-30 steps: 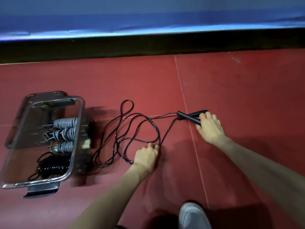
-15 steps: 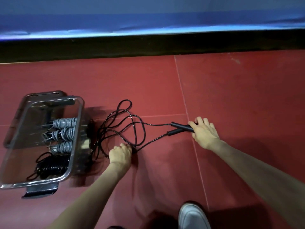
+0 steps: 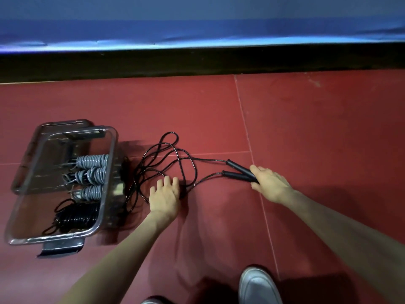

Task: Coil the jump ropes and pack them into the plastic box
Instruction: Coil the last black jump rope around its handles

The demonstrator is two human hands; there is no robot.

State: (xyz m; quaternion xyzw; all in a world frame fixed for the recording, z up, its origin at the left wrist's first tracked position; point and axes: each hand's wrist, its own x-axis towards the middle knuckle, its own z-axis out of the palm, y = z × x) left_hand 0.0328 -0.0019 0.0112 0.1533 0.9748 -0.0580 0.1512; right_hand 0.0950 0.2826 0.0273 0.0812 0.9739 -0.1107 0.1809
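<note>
The floor [image 3: 306,128] was dark red matting with thin seams, and at 12 o'clock it met a black strip under a blue padded wall [image 3: 197,29]. A white shoe [image 3: 256,286] showed at 6 o'clock.

At 9 o'clock stood the clear plastic box [image 3: 109,163], its lid [image 3: 63,123] lying partly beneath its far end. Inside lay three grey coiled ropes [image 3: 92,174] and, nearer the person, a black coil [image 3: 76,216].

Just beside the box's right wall, a black rope [image 3: 166,159] sprawled in loose, overlapping loops on the floor, not yet coiled. Two strands ran from the tangle toward 3 o'clock to its two black handles [image 3: 238,172], which lay close together in a narrow V.

The right hand [image 3: 271,185] held the near ends of both handles, fingers curled around them. The left hand [image 3: 165,196] lay flat on the floor at the tangle's near edge, fingers straight and slightly spread, pressing on the strands.
</note>
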